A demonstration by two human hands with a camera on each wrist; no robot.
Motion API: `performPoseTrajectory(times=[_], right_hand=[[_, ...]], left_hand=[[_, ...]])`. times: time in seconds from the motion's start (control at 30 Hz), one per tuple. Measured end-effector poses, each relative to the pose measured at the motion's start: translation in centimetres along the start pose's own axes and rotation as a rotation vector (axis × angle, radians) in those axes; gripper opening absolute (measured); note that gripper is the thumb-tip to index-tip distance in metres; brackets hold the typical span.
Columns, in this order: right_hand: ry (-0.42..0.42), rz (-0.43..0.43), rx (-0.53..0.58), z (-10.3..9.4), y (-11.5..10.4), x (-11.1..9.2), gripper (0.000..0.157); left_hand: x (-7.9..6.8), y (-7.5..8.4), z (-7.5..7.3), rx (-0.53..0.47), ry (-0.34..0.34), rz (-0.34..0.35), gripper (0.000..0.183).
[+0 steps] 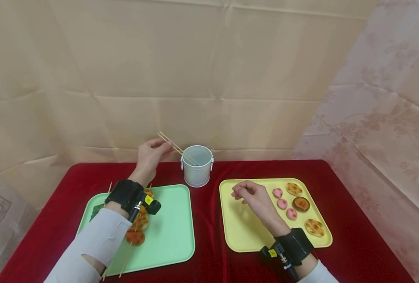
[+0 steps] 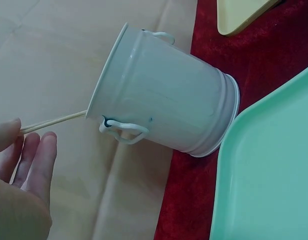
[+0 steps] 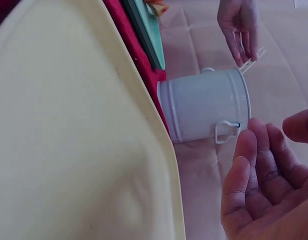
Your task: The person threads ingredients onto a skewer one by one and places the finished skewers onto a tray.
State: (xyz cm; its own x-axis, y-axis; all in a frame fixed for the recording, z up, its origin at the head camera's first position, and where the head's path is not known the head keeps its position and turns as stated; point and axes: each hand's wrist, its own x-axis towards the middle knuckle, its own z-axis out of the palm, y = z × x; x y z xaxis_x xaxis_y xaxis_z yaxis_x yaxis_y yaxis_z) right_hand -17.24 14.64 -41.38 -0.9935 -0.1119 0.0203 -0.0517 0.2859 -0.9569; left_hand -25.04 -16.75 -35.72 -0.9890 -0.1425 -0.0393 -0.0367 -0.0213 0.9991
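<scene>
My left hand (image 1: pixel 151 158) pinches two thin bamboo skewers (image 1: pixel 175 147) near their upper ends. Their lower parts slant into a small white metal bucket (image 1: pixel 197 175) with side handles. From the left wrist view, thumb and fingertips meet on the skewers (image 2: pixel 54 121) just outside the bucket's rim. Over the left part of a yellow tray (image 1: pixel 237 245) hovers my right hand (image 1: pixel 257 200), its fingers loosely bent and holding nothing. In the right wrist view there is a gap between that thumb and the fingers.
On the green tray (image 1: pixel 172 236) lie skewered food pieces (image 1: pixel 140 222), partly hidden by my left forearm. The yellow tray bears three pink pieces (image 1: pixel 282 203), a brown mushroom-like cap (image 1: pixel 301 204) and two golden slices (image 1: pixel 314 227). A red cloth (image 1: pixel 209 236) covers the table; a beige curtain hangs behind.
</scene>
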Motion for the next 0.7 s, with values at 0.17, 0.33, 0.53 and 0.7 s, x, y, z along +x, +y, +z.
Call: performPoseTrajectory(times=[0.17,0.33,0.53,0.7], right_hand=[[-0.008,0.001,0.000,0.0,-0.1,0.0,0.026],[-0.010,-0.001,-0.015,-0.1,-0.1,0.0,0.025],[-0.003,-0.008,-0.015,-0.3,-0.1,0.2,0.026],[0.002,0.000,-0.006,-0.4,-0.1,0.2,0.026]], left_hand=[[-0.2,0.3,-0.2,-0.038,0.040,-0.011,0.050],[-1.3,0.7,-0.6,-0.097,0.115,0.035,0.047],[-3.0,1.7,-1.0,-0.106,0.168,0.136,0.047],[-4.0,2.9,-1.0,-0.138,0.195,0.215,0.044]])
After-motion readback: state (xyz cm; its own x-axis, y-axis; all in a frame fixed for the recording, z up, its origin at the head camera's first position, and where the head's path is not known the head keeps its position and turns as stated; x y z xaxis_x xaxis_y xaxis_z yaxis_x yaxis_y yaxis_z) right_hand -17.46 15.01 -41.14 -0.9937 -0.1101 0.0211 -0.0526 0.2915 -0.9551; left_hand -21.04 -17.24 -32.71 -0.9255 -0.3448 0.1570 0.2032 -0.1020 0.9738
